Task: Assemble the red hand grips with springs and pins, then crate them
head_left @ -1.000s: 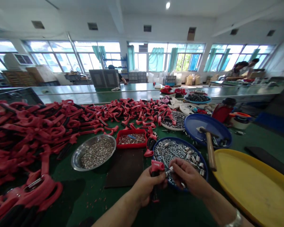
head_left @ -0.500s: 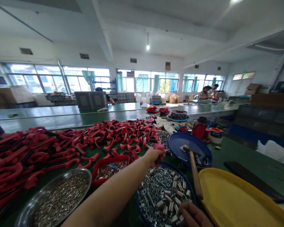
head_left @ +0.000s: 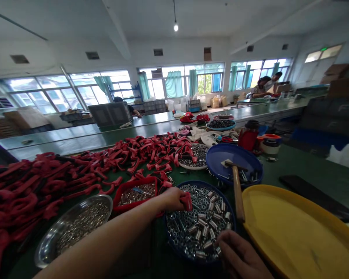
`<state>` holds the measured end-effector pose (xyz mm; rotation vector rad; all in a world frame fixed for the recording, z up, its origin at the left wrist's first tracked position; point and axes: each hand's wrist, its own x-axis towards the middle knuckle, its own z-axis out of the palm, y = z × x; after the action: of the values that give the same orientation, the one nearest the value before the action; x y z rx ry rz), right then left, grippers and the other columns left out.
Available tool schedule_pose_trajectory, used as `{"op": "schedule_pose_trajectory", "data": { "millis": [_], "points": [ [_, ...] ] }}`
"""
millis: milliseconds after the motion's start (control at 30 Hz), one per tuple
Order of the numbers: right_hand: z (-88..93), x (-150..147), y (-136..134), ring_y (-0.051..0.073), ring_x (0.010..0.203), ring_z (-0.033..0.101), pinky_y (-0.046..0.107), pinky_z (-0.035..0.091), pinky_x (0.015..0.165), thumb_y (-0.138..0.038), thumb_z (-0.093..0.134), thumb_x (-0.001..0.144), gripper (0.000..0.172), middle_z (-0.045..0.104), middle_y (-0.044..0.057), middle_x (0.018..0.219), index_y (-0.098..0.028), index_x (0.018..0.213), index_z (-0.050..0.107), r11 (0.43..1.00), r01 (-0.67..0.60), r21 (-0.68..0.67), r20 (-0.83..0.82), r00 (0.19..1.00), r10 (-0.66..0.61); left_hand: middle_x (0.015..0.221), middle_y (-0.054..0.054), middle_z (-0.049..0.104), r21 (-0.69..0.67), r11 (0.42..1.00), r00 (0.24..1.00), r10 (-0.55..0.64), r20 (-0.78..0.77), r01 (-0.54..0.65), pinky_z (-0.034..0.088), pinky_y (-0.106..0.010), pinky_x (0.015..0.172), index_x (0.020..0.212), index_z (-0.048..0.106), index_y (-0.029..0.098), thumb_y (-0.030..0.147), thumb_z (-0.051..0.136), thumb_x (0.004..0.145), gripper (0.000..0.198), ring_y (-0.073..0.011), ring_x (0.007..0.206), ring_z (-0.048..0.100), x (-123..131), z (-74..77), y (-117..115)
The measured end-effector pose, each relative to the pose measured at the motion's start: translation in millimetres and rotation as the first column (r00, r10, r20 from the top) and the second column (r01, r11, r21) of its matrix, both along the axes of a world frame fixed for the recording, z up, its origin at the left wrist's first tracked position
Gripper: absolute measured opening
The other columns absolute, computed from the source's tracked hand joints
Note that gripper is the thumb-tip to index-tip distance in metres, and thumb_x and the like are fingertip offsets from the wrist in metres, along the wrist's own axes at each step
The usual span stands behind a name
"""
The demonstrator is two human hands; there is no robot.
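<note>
My left hand [head_left: 171,198] reaches forward over the left rim of a blue bowl [head_left: 231,217] full of nuts and springs. Its fingers are closed on a small red plastic part [head_left: 187,201]. My right hand [head_left: 241,257] rests at the near rim of the same bowl, fingers curled down among the springs; what they pinch is hidden. A red tray [head_left: 118,195] of small metal pieces lies just left of my left hand.
A big heap of red handles [head_left: 61,174] covers the table's left. A steel bowl [head_left: 46,248] of small parts sits near left. A hammer [head_left: 237,190] spans a second blue bowl [head_left: 218,155]. A yellow tray [head_left: 293,232] lies right. People work at far benches [head_left: 263,87].
My left hand drew back from beyond the bowl to its left rim, still gripping the red part. The view tilted down slightly. My right hand stays at the near rim.
</note>
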<state>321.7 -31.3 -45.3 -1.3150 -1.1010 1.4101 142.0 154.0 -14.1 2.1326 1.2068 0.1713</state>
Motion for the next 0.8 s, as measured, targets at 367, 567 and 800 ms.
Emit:
{"op": "schedule_pose_trajectory", "data": {
  "millis": [367,567,800],
  "points": [
    [-6.9,4.7,-4.4,0.005,0.044,0.033,0.018,0.025,0.041,-0.066,0.049,0.072,0.049,0.044,-0.005,0.056,-0.018,0.084,0.052,0.999,0.014,0.034,0.100,0.995,-0.017,0.084,-0.008,0.066,0.240,0.954,0.965,-0.127,-0.228,0.182,0.041,-0.032,0.073,0.080,0.064,0.020,0.014,0.053,0.061,0.023,-0.0268,0.085,0.059,11.0,-6.2,-24.8],
    [-0.3,3.2,-6.8,0.007,0.045,0.035,0.019,0.027,0.041,-0.066,0.050,0.071,0.049,0.045,-0.005,0.056,-0.018,0.082,0.053,0.999,0.003,0.047,0.141,0.990,-0.010,0.085,-0.010,0.065,0.173,0.980,0.975,-0.063,-0.211,0.101,0.040,-0.038,0.080,0.069,0.064,0.018,0.006,0.057,0.055,0.019,-0.0308,0.090,0.057,-0.1,-3.1,-27.2],
    [7.6,5.5,-6.7,0.007,0.044,0.036,0.019,0.030,0.040,-0.062,0.049,0.074,0.044,0.044,-0.004,0.056,-0.019,0.079,0.054,0.991,0.011,0.132,0.204,0.978,-0.038,0.067,-0.003,0.060,-0.128,0.977,0.938,0.201,0.281,-0.171,0.040,-0.030,0.076,0.056,0.057,0.017,0.011,0.065,0.055,0.010,-0.0226,0.083,0.056,0.4,-5.1,-25.5]
  ]
}}
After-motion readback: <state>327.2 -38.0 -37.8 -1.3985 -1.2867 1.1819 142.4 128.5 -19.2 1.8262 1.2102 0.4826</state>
